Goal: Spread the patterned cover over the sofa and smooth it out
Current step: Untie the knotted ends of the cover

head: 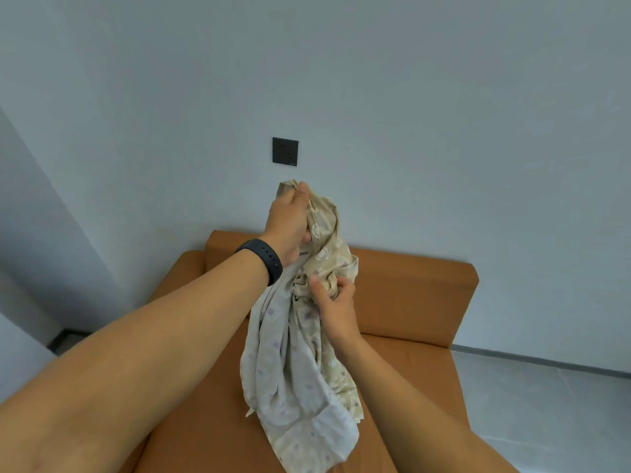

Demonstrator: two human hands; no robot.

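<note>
We hold the cover [300, 353], bunched above the sofa [409, 302], with the left hand [288, 227] and right hand [336, 307] gripping it; it looks soft and light, so better to take its corners.

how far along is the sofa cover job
Early. Done: the patterned cover is picked up and held above the orange sofa. In hand: it hangs bunched, the left hand gripping its top end and the right hand pinching a fold lower down, probably hunting for an edge. Left: opening it out, laying it over the seat and backrest, which show bare, and smoothing it.
</note>
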